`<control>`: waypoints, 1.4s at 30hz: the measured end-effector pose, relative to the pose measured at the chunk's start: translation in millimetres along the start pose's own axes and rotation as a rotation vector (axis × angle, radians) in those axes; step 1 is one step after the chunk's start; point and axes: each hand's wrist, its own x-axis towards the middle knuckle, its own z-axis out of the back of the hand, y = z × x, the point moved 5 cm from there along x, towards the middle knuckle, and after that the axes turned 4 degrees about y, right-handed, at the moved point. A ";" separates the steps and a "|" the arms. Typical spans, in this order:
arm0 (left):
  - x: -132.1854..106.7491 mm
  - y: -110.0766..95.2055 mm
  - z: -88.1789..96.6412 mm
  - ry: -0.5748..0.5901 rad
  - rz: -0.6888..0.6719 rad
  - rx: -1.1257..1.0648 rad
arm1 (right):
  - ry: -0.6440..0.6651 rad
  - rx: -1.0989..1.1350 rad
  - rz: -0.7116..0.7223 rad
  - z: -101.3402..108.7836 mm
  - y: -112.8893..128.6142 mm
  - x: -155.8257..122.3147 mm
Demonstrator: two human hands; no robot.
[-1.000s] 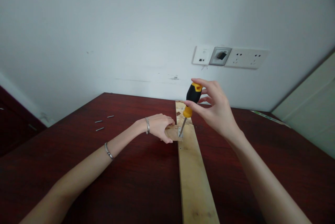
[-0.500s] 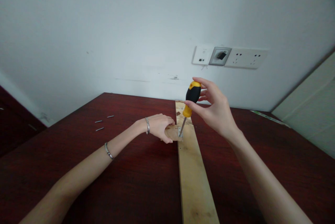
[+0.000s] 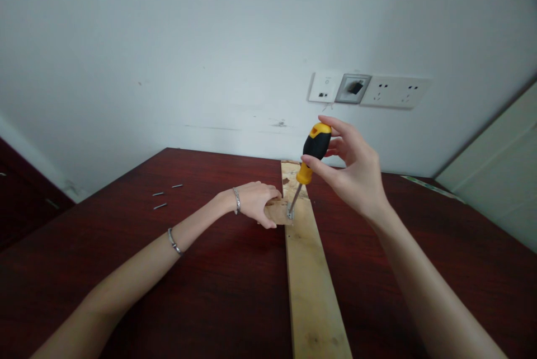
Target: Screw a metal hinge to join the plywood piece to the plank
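Left hand [image 3: 255, 202] low, palm-down; right hand [image 3: 352, 171] higher, fingers curled.

Three small metal pins [image 3: 160, 206] lie near the far left edge of the dark red surface [image 3: 210, 292]. A row of sockets [image 3: 369, 90] sits on the white wall [image 3: 168, 40] behind.

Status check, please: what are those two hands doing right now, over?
Right hand grips screwdriver, tip at metal bracket. Left hand holds wood block against plank. Loose metal fasteners far left, apart.
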 end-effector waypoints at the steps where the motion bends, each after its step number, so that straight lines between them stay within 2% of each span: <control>1: 0.3 -0.1 -0.6 0.003 0.002 0.004 | -0.006 -0.007 0.001 1.3 0.5 0.2; 6: 1.0 1.7 -2.8 0.006 0.005 0.017 | -0.032 -0.033 -0.028 10.2 0.9 1.8; 9: -1.9 6.8 0.4 -0.008 0.017 0.018 | -0.076 -0.008 -0.078 18.3 -8.7 3.6; 12: -6.9 13.7 6.8 -0.028 0.044 0.008 | -0.081 -0.010 -0.201 20.8 -34.2 3.8; 15: -11.6 19.2 12.6 -0.046 0.074 -0.002 | -0.035 -0.077 -0.366 12.5 -69.9 -1.8; 17: -13.5 21.0 15.1 -0.058 0.083 -0.004 | 0.050 -0.121 -0.470 -0.3 -92.6 -9.9; 20: -14.9 21.6 17.0 -0.070 0.086 0.001 | 0.265 -0.192 -0.572 -25.3 -116.2 -26.9; 23: -15.2 21.3 17.4 -0.069 0.088 0.003 | 0.426 -0.234 -0.644 -44.2 -129.2 -45.0; 26: -14.9 20.9 17.6 -0.068 0.088 -0.001 | 0.530 -0.186 -0.705 -56.3 -137.1 -58.8; 34: -14.6 20.5 17.2 -0.085 0.066 -0.007 | 0.693 -0.048 -0.785 -76.4 -145.8 -78.2; 42: -14.1 22.1 15.7 -0.089 0.062 -0.007 | 0.732 -0.028 -0.817 -75.4 -145.0 -80.2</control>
